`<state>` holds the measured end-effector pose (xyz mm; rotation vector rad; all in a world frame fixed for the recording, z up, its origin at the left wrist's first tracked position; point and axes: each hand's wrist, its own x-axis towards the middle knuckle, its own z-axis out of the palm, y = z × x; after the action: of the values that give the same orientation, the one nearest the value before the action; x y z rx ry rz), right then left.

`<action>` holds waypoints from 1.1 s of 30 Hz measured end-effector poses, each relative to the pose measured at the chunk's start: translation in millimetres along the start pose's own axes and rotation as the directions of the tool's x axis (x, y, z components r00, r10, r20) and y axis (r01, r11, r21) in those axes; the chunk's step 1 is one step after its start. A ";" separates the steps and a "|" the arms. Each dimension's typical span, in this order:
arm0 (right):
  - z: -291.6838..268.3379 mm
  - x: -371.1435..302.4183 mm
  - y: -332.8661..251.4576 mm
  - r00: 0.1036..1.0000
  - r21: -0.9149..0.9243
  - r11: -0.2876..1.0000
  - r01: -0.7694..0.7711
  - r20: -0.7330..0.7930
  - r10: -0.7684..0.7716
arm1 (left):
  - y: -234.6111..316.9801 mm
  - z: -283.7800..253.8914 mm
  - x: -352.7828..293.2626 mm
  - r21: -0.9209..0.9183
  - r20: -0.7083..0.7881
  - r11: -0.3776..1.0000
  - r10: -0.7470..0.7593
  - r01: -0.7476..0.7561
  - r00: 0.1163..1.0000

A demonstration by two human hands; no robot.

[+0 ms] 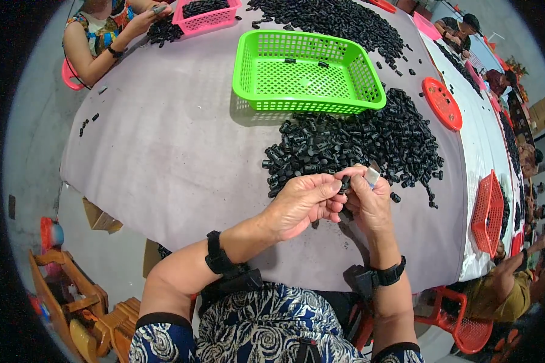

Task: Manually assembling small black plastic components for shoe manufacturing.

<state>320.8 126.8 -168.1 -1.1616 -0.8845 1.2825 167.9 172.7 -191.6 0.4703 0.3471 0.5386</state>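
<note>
My left hand (303, 202) pinches a small black cylindrical part (344, 184) between thumb and fingers, just in front of the large pile. In my right hand (372, 209) is a small blade with a whitish grip (372, 176), its end poking out above the thumb. The two hands meet at the black part, with the right thumb close against it. Behind them a heap of similar black parts (357, 142) spreads over the grey-covered table (163, 151). The right fingers partly hide the blade's edge.
A green plastic basket (309, 104) with a few black parts stands beyond the heap. Farther off are another heap (345, 21) and a pink basket (206, 23). A red round lid (442, 103) and a red basket (487, 212) are to the right. Other people work around the tables.
</note>
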 end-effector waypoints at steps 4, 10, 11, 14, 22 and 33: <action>2.1 0.5 0.5 0.998 0.086 0.995 -0.052 -0.021 0.054 | 0.4 -1.5 0.1 -0.042 0.007 0.999 -0.013 0.013 1.000; 6.2 0.7 8.2 0.997 0.037 0.996 0.078 -0.031 -0.077 | 0.6 -1.5 2.4 -0.050 0.052 0.999 -0.012 0.015 0.999; 5.8 1.0 8.0 0.997 0.038 0.996 0.077 -0.029 -0.076 | 0.6 -0.5 1.7 -0.051 0.046 0.999 -0.015 0.018 0.999; 1.6 1.3 5.6 0.998 0.013 0.998 0.063 -0.007 -0.063 | -0.7 -3.2 2.2 -0.037 0.042 0.999 -0.021 0.023 0.999; -1.5 0.4 1.9 1.000 0.043 0.999 0.026 0.005 -0.026 | 0.8 1.1 -0.4 0.007 -0.001 0.999 -0.042 0.042 0.999; -4.4 2.2 9.4 0.987 -0.155 0.978 0.136 -0.066 -0.148 | -0.8 7.8 -2.2 0.334 -0.109 0.936 0.158 -0.113 0.981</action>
<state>323.0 127.6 -178.4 -1.2345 -1.0020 1.0627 169.8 168.2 -185.0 0.7858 0.5406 0.6526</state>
